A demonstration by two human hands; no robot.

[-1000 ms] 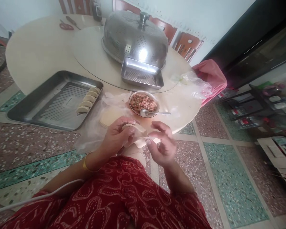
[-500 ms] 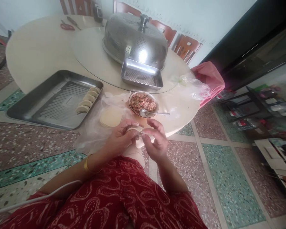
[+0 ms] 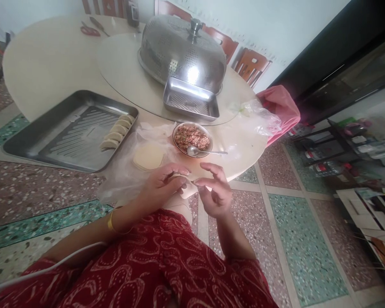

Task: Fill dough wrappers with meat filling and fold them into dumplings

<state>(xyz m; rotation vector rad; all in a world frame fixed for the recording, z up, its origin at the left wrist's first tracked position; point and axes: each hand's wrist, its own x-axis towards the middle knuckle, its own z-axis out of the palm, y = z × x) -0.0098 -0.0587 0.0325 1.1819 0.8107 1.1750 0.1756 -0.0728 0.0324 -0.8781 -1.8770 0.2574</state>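
Note:
Over the table's near edge, my left hand (image 3: 163, 186) is closed around a dumpling (image 3: 180, 176), a folded pale wrapper mostly hidden by the fingers. My right hand (image 3: 215, 190) faces it from the right, thumb and a finger pinched at the dumpling's right end, the index finger raised. Just beyond my left hand lies a stack of round wrappers (image 3: 147, 156) on a plastic sheet (image 3: 118, 184). A bowl (image 3: 174, 139) of minced filling (image 3: 191, 136) stands past my hands, with a spoon (image 3: 208, 152) resting across its rim.
To the left, a large metal tray (image 3: 35, 128) holds several folded dumplings (image 3: 115, 133) along its right side. A smaller metal tray (image 3: 191, 105) leans by a perforated domed cover (image 3: 179, 51). Scissors (image 3: 90, 30) lie far left. A plastic bag (image 3: 259, 117) sits at the right edge.
My right hand has shifted slightly to the right and its fingers have spread a little more. My left hand keeps hold of the dumpling. The view has tilted slightly.

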